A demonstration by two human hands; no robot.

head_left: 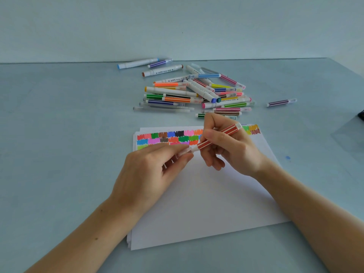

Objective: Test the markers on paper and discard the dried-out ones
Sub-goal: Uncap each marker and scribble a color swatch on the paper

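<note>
Grey-blue tabletop [59,125] is stretching under everything I am working on. My left hand [149,170] is hovering over the stack of white paper [206,203], its fingertips pinching the clear cap [185,151] at the near end of the red striped marker [214,137]. I cannot tell whether the cap is seated or coming free. Coloured test scribbles [167,137] are running in rows along the paper's far edge. My right hand [230,148] is curling round the marker's barrel, holding it tilted above the sheet. Beyond the paper, the pile of markers [197,91] is lying heaped, and one purple marker [281,102] is lying apart to the right.
</note>
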